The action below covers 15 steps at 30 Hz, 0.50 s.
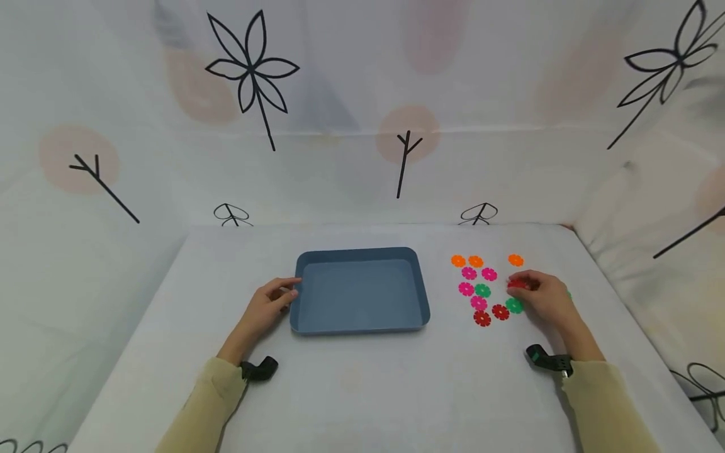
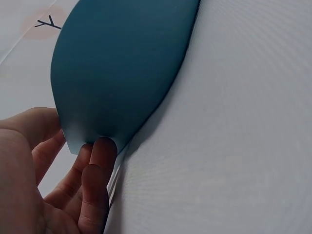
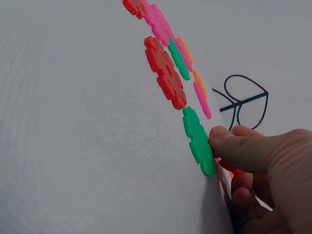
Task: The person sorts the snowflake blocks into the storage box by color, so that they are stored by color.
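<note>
A blue-grey tray (image 1: 362, 292) lies on the white table. At its left side my left hand (image 1: 270, 302) grips the edge; in the left wrist view the fingertips (image 2: 105, 146) press against the tray's outer wall (image 2: 122, 63). My right hand (image 1: 545, 296) pinches a red flower-shaped disc (image 1: 517, 284) between thumb and fingers. Just beside that hand is a green flower-shaped disc (image 3: 199, 141), with another red disc (image 3: 165, 73) beyond it in the right wrist view. My fingers hide much of the pinched disc.
Several loose flower-shaped discs lie right of the tray: orange (image 1: 476, 261), pink (image 1: 469, 274), green (image 1: 483, 290) and red (image 1: 482, 318). Another green piece (image 1: 569, 294) shows partly behind the right hand. Patterned cloth (image 1: 340, 176) hangs behind and on both sides of the table.
</note>
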### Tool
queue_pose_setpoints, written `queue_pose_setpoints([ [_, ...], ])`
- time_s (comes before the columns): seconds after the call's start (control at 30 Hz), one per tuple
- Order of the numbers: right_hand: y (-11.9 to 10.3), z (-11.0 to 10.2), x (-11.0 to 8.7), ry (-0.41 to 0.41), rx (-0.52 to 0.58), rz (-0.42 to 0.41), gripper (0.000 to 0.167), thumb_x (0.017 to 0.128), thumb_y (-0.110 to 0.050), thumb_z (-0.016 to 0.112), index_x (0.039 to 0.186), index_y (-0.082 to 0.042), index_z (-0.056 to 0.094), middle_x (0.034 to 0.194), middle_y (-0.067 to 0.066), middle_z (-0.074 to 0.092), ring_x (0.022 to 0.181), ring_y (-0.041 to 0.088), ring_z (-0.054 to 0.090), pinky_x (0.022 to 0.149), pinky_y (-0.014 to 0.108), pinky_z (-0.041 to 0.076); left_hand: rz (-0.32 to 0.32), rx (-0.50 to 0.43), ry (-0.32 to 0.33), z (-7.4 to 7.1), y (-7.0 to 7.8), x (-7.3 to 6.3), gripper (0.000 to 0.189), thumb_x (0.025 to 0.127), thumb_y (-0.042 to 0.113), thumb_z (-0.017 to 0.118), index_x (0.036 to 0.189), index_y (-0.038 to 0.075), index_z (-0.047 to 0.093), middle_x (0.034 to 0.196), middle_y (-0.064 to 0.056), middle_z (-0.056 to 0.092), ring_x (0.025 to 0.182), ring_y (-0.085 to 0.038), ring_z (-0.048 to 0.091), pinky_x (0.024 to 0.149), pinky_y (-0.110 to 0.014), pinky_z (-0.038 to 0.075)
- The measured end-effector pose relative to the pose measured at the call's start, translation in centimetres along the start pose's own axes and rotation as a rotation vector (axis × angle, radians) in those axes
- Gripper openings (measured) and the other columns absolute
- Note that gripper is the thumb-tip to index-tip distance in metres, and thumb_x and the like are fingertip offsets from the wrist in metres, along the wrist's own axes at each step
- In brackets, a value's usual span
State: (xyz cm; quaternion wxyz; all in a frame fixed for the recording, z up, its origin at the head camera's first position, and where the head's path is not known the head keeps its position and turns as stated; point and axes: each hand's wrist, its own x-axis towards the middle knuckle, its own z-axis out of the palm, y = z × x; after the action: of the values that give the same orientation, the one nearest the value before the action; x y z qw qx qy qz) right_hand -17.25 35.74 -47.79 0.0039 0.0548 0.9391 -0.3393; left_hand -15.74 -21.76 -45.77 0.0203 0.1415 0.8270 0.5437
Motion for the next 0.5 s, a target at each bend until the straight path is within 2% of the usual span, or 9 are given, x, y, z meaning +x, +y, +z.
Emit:
queue_pose_setpoints([
  [0.27,-0.2,-0.8,-0.2,0.027,0.001,-0.043,0.029,0.1,-0.02,0.061,0.122,-0.001,0.064,0.115,0.022,0.063,0.103,0.037,0.054,0.073,0.025,0.048,-0.005,-0.019,0.002,0.2,-0.2,-0.2,0.034,0.099,0.007,0.062,0.131,-0.006,0.06,0.112,-0.018,0.058,0.08,-0.02,0.06,0.07,-0.032,0.052],
  [0.37,-0.8,-1.0,-0.2,0.043,0.018,-0.04,0.03,0.101,-0.022,0.059,0.122,-0.001,0.064,0.116,0.022,0.063,0.103,0.037,0.055,0.068,0.019,0.047,-0.017,-0.019,0.004,0.2,-0.1,-0.2,0.034,0.099,0.008,0.062,0.131,-0.005,0.061,0.111,-0.018,0.058,0.081,-0.023,0.06,0.07,-0.031,0.051],
  [0.5,-2.2,-1.0,-0.2,0.047,0.046,-0.059,0.034,0.101,-0.026,0.06,0.123,0.0,0.062,0.118,0.022,0.061,0.103,0.037,0.056,0.067,0.016,0.047,-0.019,-0.024,0.004,0.1,0.0,-0.1,0.034,0.099,0.008,0.061,0.13,-0.006,0.061,0.108,-0.017,0.057,0.083,-0.027,0.059,0.07,-0.031,0.051],
])
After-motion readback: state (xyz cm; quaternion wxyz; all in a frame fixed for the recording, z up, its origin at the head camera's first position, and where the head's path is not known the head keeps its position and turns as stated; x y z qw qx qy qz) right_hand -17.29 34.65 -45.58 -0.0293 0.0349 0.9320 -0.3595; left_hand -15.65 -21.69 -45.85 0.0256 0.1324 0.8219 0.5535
